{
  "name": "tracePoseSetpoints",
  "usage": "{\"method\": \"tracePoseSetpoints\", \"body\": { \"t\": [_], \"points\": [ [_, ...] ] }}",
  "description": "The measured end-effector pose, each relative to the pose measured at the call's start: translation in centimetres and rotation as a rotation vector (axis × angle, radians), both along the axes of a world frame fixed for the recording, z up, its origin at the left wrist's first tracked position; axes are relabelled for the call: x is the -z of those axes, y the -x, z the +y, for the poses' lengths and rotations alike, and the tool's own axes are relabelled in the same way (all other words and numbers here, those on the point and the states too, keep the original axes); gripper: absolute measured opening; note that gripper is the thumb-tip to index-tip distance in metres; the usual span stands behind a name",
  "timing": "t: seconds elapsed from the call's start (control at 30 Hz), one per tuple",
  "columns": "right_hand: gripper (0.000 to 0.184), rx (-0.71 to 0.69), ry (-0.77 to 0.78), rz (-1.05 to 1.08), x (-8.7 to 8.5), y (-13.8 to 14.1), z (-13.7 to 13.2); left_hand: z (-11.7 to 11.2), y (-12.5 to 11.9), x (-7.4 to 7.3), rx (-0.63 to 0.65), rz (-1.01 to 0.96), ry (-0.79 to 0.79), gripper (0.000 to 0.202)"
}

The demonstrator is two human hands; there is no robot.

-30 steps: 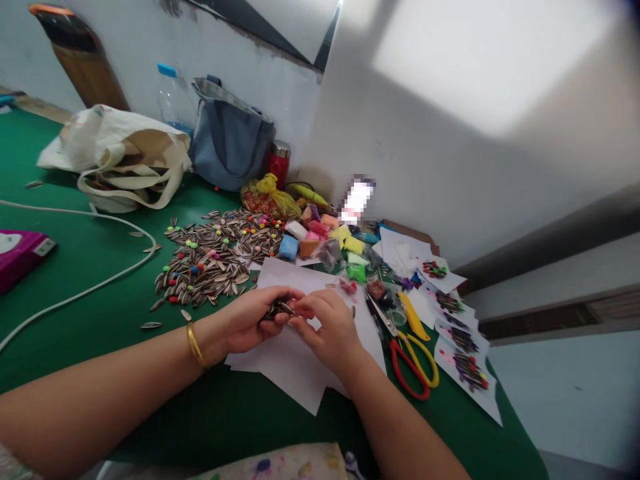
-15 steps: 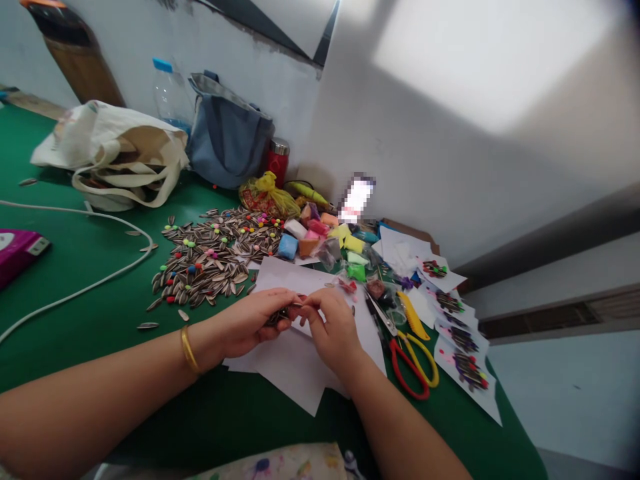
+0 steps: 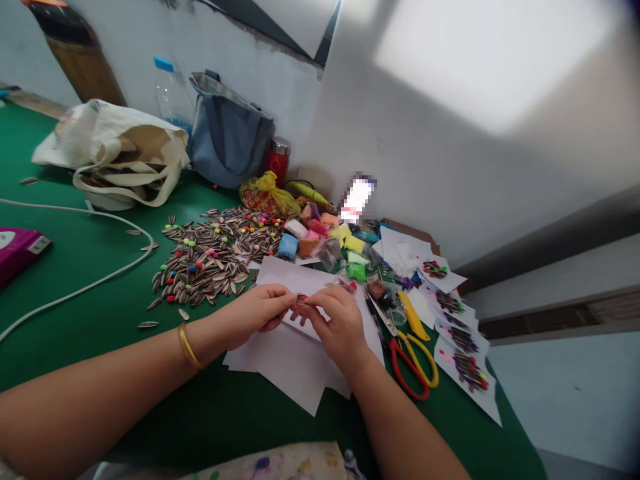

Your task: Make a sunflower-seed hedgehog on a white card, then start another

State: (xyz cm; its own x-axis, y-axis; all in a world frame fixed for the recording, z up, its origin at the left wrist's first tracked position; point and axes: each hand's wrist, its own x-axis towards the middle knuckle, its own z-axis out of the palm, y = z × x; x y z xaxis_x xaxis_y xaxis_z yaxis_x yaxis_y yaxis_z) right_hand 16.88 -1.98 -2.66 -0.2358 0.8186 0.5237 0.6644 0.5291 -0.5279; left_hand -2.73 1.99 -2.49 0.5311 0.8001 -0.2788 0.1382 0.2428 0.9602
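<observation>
Since a second ago my hands have closed in fingertip to fingertip, and the dark bunch of seeds that showed in my left hand [image 3: 253, 317] is now mostly hidden inside its curled fingers. My right hand [image 3: 337, 327] pinches narrowly on a seed piece [image 3: 300, 301] with a red speck, held against the left thumb just above the white paper sheets [image 3: 300, 373]. I judge the work partway done: several finished cards [image 3: 463, 340] with seed-and-colour patterns lie in a row at the right beside the scissors [image 3: 410, 363], while a large seed pile [image 3: 210, 257] and the clay blocks [image 3: 310, 240] sit unused on the green tabletop [image 3: 100, 267].
</observation>
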Motion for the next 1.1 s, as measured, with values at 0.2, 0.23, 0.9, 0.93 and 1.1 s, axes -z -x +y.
{"method": "tracePoseSetpoints", "body": {
  "t": [0.2,0.23,0.9,0.93,1.1],
  "points": [
    [0.012,0.113,0.116,0.007,1.1,-1.0,1.2,3.0,1.8,1.7,0.082,0.630,-0.719,0.036],
    [0.013,0.116,0.140,-0.015,1.3,-1.1,1.4,3.1,1.9,1.8,0.131,0.710,-0.758,0.038],
    [0.010,0.118,0.092,-0.358,2.0,-0.1,1.4,0.5,0.7,1.8,0.329,0.932,-0.898,0.034],
    [0.010,0.116,0.091,-0.371,2.0,-0.1,1.4,0.5,0.7,1.8,0.325,0.928,-0.892,0.034],
    [0.011,0.117,0.089,-0.417,2.1,-0.1,1.4,0.6,0.8,1.9,0.314,0.917,-0.861,0.034]
  ]
}}
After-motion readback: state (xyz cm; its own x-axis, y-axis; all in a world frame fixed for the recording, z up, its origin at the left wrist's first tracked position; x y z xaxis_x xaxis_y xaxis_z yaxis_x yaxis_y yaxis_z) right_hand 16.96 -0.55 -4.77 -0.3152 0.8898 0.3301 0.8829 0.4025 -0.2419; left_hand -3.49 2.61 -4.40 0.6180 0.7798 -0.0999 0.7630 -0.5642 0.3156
